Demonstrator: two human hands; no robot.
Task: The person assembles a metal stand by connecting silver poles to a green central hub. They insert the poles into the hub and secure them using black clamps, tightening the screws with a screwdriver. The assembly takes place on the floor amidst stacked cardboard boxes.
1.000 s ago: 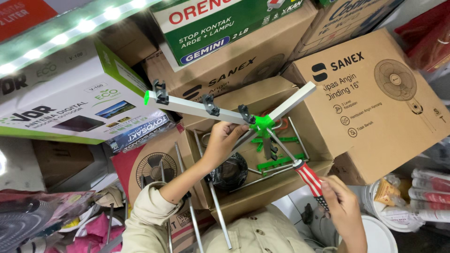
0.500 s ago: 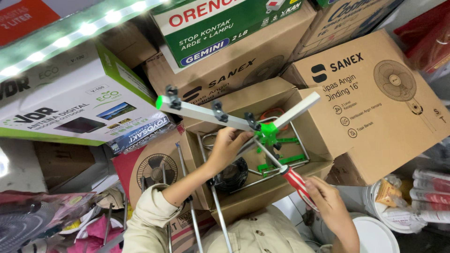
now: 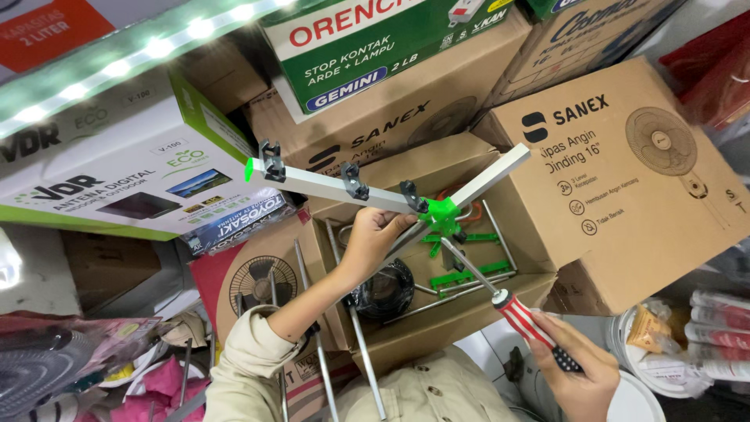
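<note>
**Screwdriver tip at green joint, bar tilted over open box**

Compared with half a second ago, I see the grey bar (image 3: 336, 184) lower on its left end, and the screwdriver (image 3: 512, 309) shaft now reaches the green joint (image 3: 444, 211). Left hand (image 3: 373, 238) curls shut around the bar just left of the joint, forearm raised from below. Right hand (image 3: 576, 366), below-right of the joint, fingers wrapped on the striped handle. Open cardboard box (image 3: 437, 320) lies beneath the joint.
</note>
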